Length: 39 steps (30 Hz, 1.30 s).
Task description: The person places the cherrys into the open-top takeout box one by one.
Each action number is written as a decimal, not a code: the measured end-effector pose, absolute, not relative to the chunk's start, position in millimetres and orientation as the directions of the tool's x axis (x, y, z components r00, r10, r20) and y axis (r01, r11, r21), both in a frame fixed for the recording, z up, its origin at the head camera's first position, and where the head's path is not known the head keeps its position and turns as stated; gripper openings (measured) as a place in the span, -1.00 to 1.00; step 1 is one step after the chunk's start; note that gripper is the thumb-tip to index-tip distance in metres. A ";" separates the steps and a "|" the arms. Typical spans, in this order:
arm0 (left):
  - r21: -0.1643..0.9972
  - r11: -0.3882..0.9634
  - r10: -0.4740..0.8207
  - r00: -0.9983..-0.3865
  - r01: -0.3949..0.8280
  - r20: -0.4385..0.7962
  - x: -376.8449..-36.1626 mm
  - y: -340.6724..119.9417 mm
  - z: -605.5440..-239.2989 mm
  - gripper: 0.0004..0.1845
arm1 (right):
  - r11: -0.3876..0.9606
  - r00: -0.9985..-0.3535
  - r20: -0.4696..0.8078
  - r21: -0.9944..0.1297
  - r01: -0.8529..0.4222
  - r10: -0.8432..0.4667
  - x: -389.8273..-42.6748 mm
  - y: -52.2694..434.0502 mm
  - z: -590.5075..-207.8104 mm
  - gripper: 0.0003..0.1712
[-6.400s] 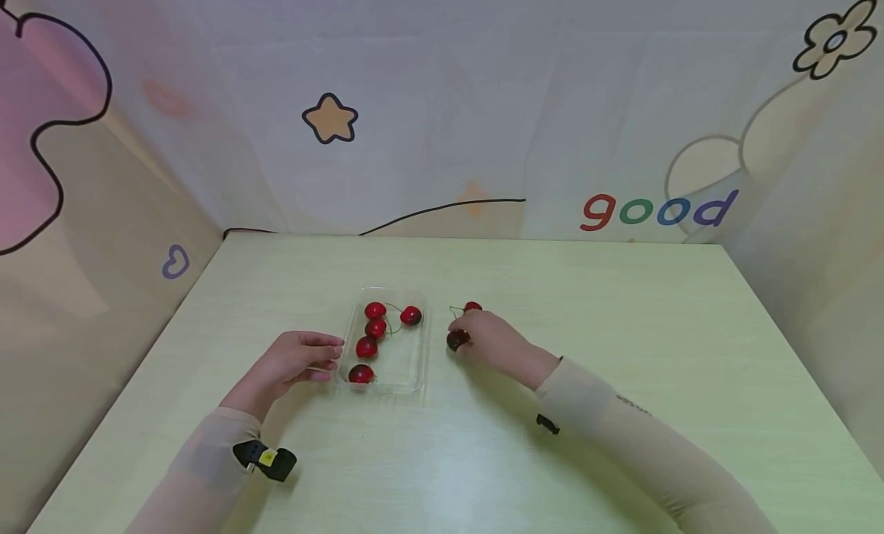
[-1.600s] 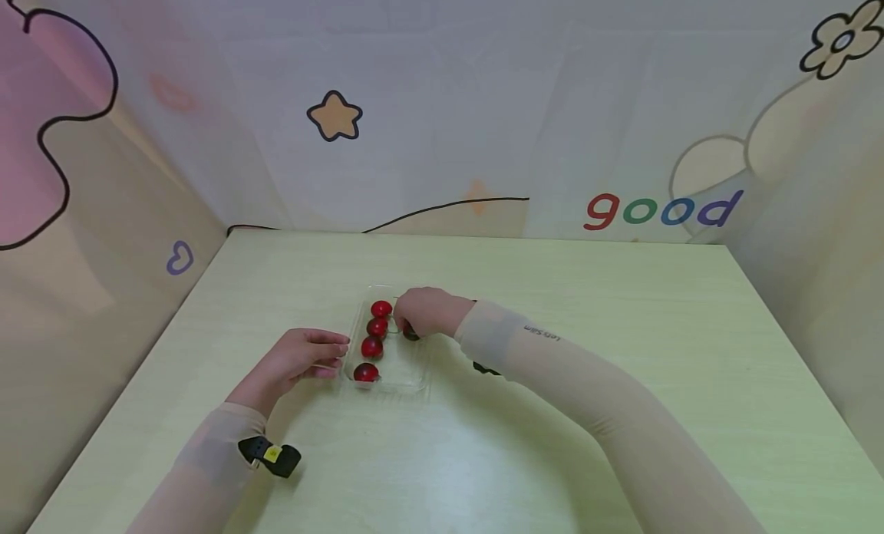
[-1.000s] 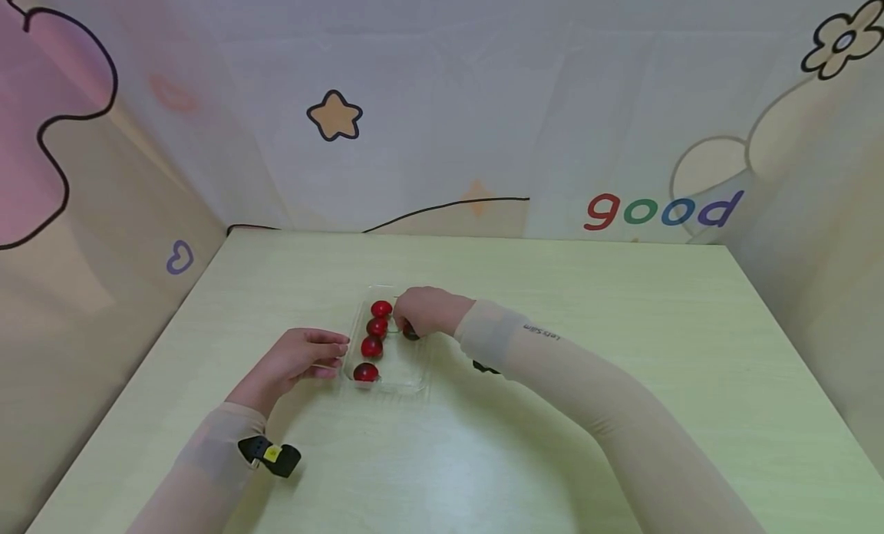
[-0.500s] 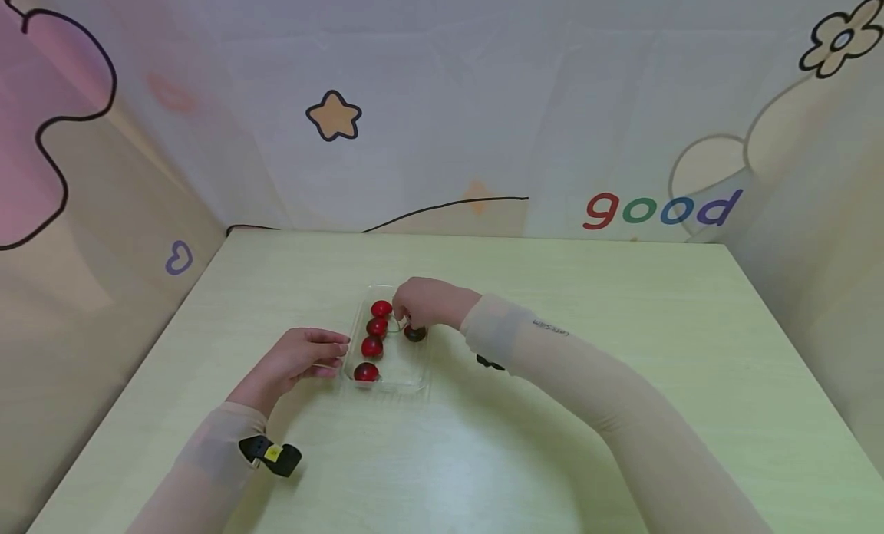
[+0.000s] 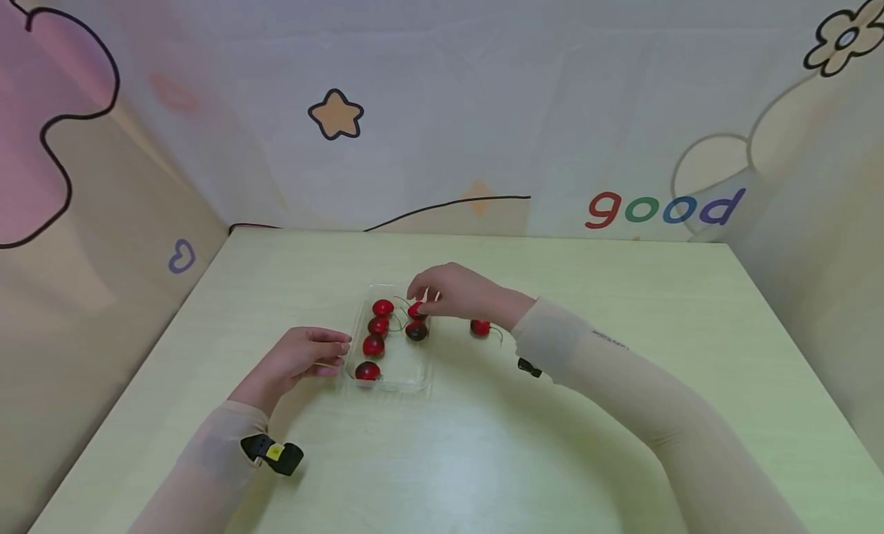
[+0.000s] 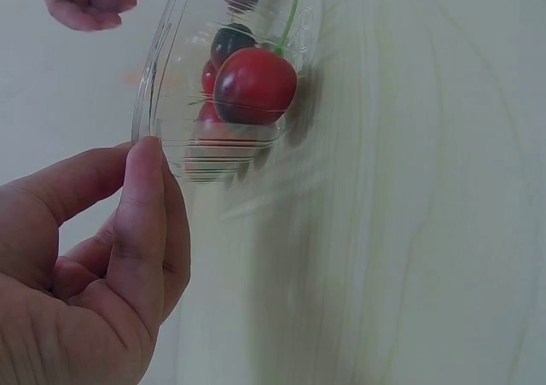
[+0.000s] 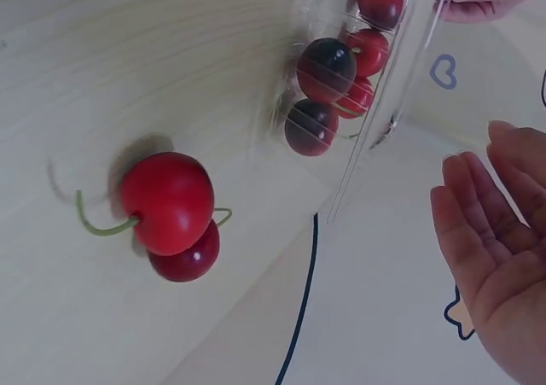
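A clear plastic tray [image 5: 397, 377] holds several red and dark cherries. Four fingers aside, the thumb and fingertips of my left hand [image 6: 111, 257] pinch the tray's left rim. Over the tray's far right corner hovers my right hand [image 5: 459, 291], its fingers loosely extended and nothing in them, as the right wrist view confirms. Just below it lie a red cherry [image 5: 415, 311] and a dark cherry [image 5: 417, 331] inside the tray. To the right of the tray, a stemmed red cherry [image 7: 171, 199] rests on the table beside a second cherry [image 7: 189, 261], which the right arm hides in the head view.
The pale wooden table [image 5: 456, 457] extends around the tray on all sides. Behind it hangs a printed cloth backdrop [image 5: 442, 120]. Black wrist cameras sit on both sleeves, the left one [image 5: 272, 453] close above the tabletop.
My right hand brought a dark cherry from the table into the tray's right side and let it go. It has since lifted away rightward. The left hand stays at the rim.
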<state>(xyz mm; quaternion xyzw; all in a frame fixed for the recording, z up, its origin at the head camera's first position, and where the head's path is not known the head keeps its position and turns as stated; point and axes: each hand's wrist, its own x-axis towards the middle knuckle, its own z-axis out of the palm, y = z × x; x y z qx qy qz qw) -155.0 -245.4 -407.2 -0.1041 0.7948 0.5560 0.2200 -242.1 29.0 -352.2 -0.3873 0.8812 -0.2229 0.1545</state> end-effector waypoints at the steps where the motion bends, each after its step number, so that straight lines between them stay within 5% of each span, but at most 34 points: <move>1: 0.837 0.360 0.076 -0.881 -0.413 -0.467 -155.1 -245.2 -407.3 -0.56 | 0.597 -0.660 -0.088 -0.526 -0.605 -0.746 -241.2 33.5 -351.9 -0.68; 19: 0.840 0.350 0.066 -0.884 -0.414 -0.463 -152.7 -245.1 -407.7 -0.56 | 0.607 -0.784 -0.041 -0.659 -0.445 -0.619 -233.2 97.0 -373.2 -0.67; 39: 0.842 0.348 0.072 -0.884 -0.412 -0.461 -154.2 -246.3 -408.6 -0.55 | 0.691 -0.805 -0.086 -0.572 -0.442 -0.586 -232.6 113.8 -402.3 -0.67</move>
